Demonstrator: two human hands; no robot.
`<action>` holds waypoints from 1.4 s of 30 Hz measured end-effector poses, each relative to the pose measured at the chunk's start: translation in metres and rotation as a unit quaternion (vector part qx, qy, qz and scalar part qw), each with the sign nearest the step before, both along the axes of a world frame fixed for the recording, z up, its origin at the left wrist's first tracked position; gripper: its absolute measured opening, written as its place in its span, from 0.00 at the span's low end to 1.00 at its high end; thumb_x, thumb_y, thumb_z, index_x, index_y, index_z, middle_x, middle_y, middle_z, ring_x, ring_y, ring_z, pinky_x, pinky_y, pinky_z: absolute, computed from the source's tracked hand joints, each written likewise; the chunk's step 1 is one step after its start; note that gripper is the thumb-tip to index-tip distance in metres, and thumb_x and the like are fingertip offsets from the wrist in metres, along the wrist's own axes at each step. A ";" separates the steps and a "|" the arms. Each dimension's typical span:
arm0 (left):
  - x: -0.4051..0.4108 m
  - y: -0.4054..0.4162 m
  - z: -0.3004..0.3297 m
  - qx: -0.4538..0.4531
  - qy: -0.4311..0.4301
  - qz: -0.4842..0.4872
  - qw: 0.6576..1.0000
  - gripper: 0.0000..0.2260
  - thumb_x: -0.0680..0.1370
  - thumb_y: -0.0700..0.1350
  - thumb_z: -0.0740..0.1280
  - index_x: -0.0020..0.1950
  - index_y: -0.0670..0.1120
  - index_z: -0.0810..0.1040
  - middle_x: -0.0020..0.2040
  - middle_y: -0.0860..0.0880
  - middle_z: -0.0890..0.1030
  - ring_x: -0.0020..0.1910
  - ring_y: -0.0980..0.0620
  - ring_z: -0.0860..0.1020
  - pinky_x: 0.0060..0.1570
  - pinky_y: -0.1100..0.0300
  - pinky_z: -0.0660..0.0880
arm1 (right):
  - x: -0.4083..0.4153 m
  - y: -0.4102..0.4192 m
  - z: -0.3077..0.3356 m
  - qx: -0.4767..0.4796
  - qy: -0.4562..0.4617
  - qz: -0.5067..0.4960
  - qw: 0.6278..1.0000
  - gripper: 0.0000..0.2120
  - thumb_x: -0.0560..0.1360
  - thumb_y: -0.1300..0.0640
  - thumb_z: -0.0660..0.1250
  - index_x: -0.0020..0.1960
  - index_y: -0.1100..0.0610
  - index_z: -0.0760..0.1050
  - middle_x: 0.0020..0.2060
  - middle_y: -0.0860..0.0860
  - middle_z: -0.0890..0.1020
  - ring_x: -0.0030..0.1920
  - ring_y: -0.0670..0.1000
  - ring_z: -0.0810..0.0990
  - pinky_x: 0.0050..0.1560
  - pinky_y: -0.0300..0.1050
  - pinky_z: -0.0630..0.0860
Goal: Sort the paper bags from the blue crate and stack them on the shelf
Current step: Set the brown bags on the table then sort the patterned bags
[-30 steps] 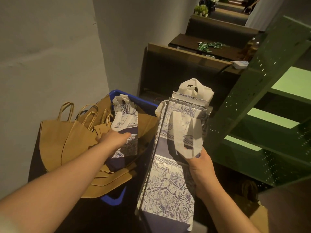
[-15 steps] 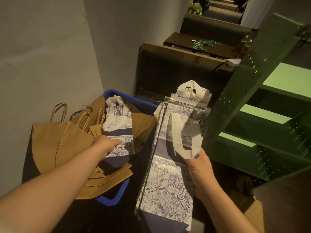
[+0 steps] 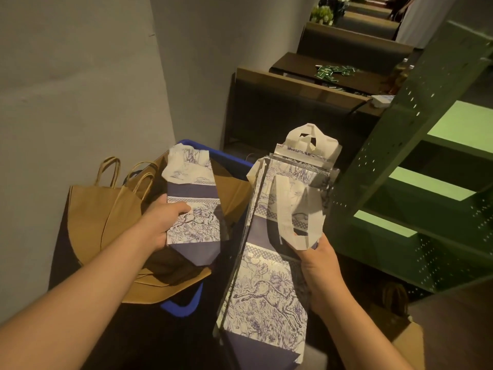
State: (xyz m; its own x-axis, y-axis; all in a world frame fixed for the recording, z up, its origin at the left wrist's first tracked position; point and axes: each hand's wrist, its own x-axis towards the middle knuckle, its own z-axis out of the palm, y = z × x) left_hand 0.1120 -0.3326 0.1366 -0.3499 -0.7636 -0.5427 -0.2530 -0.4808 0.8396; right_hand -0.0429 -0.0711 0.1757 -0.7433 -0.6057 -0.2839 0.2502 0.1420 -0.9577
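Note:
My left hand (image 3: 162, 222) grips a flat blue-and-white printed paper bag (image 3: 193, 209) by its left edge, held above the blue crate (image 3: 184, 307). Several brown paper bags (image 3: 101, 217) with twisted handles fill the crate and lean against the wall. My right hand (image 3: 320, 265) holds a thick stack of the same printed bags (image 3: 264, 284) by its right side, white handles sticking up at the top. The green perforated metal shelf (image 3: 416, 182) stands to the right, its lit levels bare.
A grey wall runs along the left. Dark wooden benches and a table (image 3: 306, 84) with small green items stand behind the crate. Another brown bag (image 3: 394, 313) sits on the floor at the lower right, under the shelf.
My left hand has lifted the printed bag up out of the brown bags and brought it toward the stack. The stack in my right hand has stayed about where it was.

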 end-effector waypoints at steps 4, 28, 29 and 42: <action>0.008 0.024 0.021 -0.017 0.029 -0.061 0.998 0.18 0.77 0.32 0.69 0.65 0.47 0.77 0.56 0.39 0.84 0.54 0.39 0.84 0.58 0.39 0.80 | 0.003 -0.004 0.011 -0.032 0.002 0.010 0.999 0.33 0.57 0.42 0.79 0.60 0.47 0.78 0.52 0.47 0.87 0.56 0.51 0.85 0.66 0.61 0.76; -0.004 0.159 0.028 0.039 0.123 -0.073 0.989 0.13 0.86 0.49 0.60 0.58 0.41 0.77 0.60 0.33 0.82 0.60 0.35 0.82 0.63 0.35 0.76 | 0.008 0.022 0.021 -0.063 0.029 0.066 0.995 0.29 0.69 0.61 0.79 0.66 0.47 0.74 0.53 0.47 0.86 0.52 0.50 0.86 0.46 0.46 0.84; -0.005 0.166 0.031 0.050 0.138 -0.085 0.986 0.20 0.86 0.57 0.57 0.62 0.44 0.80 0.59 0.37 0.84 0.60 0.38 0.83 0.64 0.37 0.76 | 0.010 0.024 0.020 -0.058 0.031 0.065 0.996 0.29 0.69 0.60 0.79 0.66 0.46 0.74 0.53 0.47 0.86 0.53 0.49 0.86 0.46 0.45 0.84; -0.009 0.204 -0.011 -0.014 0.118 -0.211 0.970 0.26 0.70 0.49 0.77 0.67 0.54 0.76 0.58 0.53 0.86 0.59 0.51 0.84 0.63 0.46 0.78 | 0.016 0.067 -0.022 0.051 0.061 0.057 0.995 0.34 0.61 0.36 0.80 0.64 0.44 0.75 0.55 0.43 0.84 0.53 0.41 0.84 0.49 0.40 0.82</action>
State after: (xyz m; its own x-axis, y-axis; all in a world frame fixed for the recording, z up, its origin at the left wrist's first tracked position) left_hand 0.1026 -0.1282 0.1260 -0.7463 -0.5395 -0.3899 -0.2205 -0.3522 0.9096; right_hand -0.0273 -0.0036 0.1537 -0.7038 -0.6614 -0.2595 0.1092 0.2602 -0.9594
